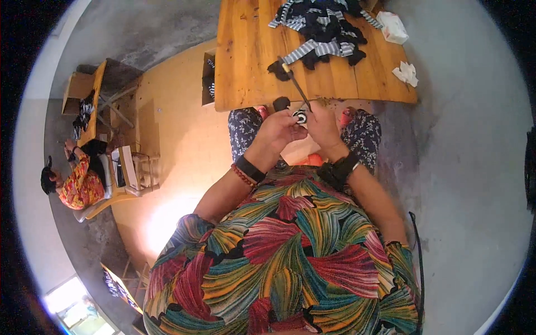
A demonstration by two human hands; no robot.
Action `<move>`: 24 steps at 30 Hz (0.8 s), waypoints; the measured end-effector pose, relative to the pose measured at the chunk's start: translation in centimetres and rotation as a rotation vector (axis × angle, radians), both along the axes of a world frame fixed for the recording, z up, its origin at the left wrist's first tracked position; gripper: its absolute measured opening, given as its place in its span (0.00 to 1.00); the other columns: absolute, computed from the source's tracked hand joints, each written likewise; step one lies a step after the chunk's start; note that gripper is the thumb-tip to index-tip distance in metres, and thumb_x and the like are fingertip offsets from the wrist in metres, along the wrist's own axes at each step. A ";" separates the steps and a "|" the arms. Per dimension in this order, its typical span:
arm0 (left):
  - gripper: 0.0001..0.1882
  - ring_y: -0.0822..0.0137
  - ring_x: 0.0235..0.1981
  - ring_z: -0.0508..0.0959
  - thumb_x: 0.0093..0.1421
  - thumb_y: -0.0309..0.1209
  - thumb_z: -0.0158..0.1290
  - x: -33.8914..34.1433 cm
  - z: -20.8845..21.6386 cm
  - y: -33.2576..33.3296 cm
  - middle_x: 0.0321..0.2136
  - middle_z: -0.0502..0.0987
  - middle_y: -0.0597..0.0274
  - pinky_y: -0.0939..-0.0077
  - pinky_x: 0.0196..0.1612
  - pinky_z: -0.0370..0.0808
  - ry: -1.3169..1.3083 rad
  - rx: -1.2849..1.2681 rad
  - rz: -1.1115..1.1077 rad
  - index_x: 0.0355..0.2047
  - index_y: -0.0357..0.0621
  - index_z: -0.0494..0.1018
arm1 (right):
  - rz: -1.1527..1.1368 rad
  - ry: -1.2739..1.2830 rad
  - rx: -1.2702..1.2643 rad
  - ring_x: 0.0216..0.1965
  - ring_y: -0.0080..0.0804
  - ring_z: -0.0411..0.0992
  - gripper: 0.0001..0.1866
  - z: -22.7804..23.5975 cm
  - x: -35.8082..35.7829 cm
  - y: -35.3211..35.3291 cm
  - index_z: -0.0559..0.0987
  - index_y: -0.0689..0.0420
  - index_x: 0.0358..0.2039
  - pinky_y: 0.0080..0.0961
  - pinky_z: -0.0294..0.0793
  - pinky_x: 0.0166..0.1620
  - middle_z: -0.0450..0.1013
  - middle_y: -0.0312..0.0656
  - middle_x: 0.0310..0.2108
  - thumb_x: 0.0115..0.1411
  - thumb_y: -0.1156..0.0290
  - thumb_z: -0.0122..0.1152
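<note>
In front of my lap, my left hand (279,131) pinches a small rolled piece of black-and-white striped fabric (300,116). A black puffy fabric end (281,103) sticks up beside its fingers. My right hand (324,128) is closed around the lower end of a thin dark rod (298,86) with a pale yellowish tip section, which slants up toward the table; its kind is unclear. The right fingers are close against the striped roll. On the wooden table (245,61) lies a heap of black and grey-striped fabric pieces (329,39).
A white tissue pack (393,28) and a crumpled tissue (406,73) lie along the table's right side. Under its left edge stands an open box (209,78) with striped pieces. Far left, another person (81,184) sits at a second table (95,106).
</note>
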State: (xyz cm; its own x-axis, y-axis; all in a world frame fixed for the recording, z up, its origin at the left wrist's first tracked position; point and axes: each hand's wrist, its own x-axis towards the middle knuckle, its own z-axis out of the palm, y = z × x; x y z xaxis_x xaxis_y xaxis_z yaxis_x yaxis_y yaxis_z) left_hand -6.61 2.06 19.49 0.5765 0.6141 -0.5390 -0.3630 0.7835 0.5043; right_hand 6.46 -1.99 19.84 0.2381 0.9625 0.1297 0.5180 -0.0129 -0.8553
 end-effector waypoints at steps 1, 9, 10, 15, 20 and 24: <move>0.05 0.61 0.19 0.74 0.52 0.22 0.45 -0.5 -0.5 0.1 0.22 0.72 0.59 0.67 0.26 0.73 -0.100 0.066 -0.119 0.31 0.38 0.67 | -0.011 0.004 0.002 0.20 0.45 0.67 0.04 -0.9 0.3 0.3 0.69 0.63 0.24 0.34 0.65 0.24 0.68 0.47 0.19 0.51 0.75 0.49; 0.05 0.69 0.16 0.72 0.51 0.26 0.50 -0.4 1.4 0.5 0.20 0.73 0.60 0.78 0.21 0.69 0.104 0.290 -0.101 0.29 0.38 0.69 | 0.076 0.954 -0.244 0.13 0.14 0.59 0.05 0.2 1.9 0.3 0.73 0.60 0.29 0.13 0.56 0.15 0.65 0.30 0.16 0.53 0.75 0.49; 0.06 0.69 0.17 0.73 0.50 0.24 0.50 -0.3 0.4 0.8 0.23 0.74 0.57 0.77 0.21 0.71 0.071 0.299 -0.013 0.29 0.37 0.70 | 0.078 0.956 -0.243 0.13 0.14 0.59 0.05 0.6 1.7 0.3 0.73 0.60 0.29 0.13 0.56 0.15 0.65 0.30 0.16 0.53 0.75 0.49; 0.05 0.73 0.23 0.73 0.49 0.20 0.50 0.7 2.0 1.2 0.25 0.75 0.61 0.81 0.28 0.70 0.066 0.508 0.055 0.29 0.34 0.72 | 0.140 1.289 -0.151 0.11 0.13 0.56 0.04 1.5 2.1 0.6 0.72 0.59 0.26 0.11 0.53 0.13 0.64 0.29 0.16 0.54 0.74 0.49; 0.06 0.74 0.22 0.72 0.49 0.18 0.48 0.8 3.1 1.4 0.24 0.75 0.61 0.84 0.24 0.69 0.202 0.591 0.225 0.29 0.35 0.72 | 0.151 1.098 -0.216 0.11 0.17 0.58 0.04 2.7 1.3 0.4 0.71 0.58 0.24 0.14 0.54 0.14 0.65 0.32 0.17 0.53 0.73 0.50; 0.06 0.71 0.17 0.71 0.50 0.19 0.48 0.4 3.1 1.5 0.22 0.74 0.59 0.82 0.21 0.70 0.127 0.607 0.277 0.30 0.36 0.71 | 0.039 0.226 0.253 0.17 0.43 0.64 0.05 2.7 0.6 1.2 0.69 0.61 0.23 0.31 0.61 0.21 0.65 0.47 0.17 0.49 0.73 0.50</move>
State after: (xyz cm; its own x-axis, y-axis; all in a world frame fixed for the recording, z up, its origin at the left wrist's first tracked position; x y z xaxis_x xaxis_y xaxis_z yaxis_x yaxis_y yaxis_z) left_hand -6.24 3.57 22.59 0.3096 0.9450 -0.1055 -0.4182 0.2350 0.8774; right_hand 7.07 -0.75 22.50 0.2515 0.9155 0.3141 0.3107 0.2311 -0.9220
